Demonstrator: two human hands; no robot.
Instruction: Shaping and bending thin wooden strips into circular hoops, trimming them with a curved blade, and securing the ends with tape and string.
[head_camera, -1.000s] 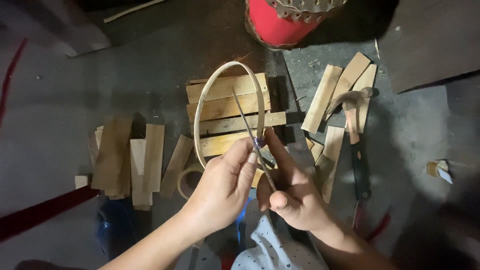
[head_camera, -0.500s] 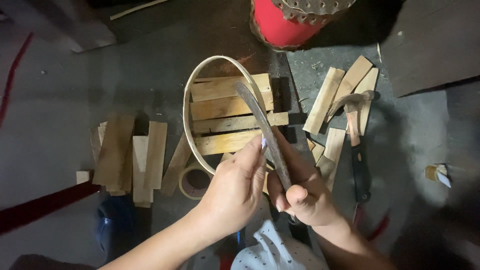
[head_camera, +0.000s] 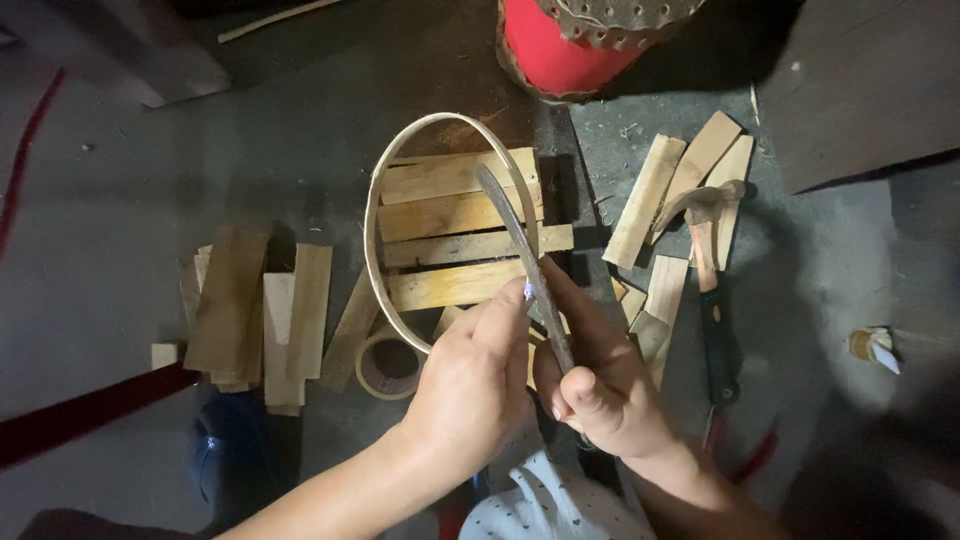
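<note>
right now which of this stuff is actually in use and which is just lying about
In use:
- thin bent wooden hoop, held by the left hand
- curved knife, in the grip of the right hand

Lying about:
- wooden slats
- hammer
- tape roll
- red container

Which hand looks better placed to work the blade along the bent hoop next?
Probably the right hand: it grips the knife, whose blade lies across the bamboo hoop. The left hand pinches the hoop's near edge and seems set to steady it.
</note>
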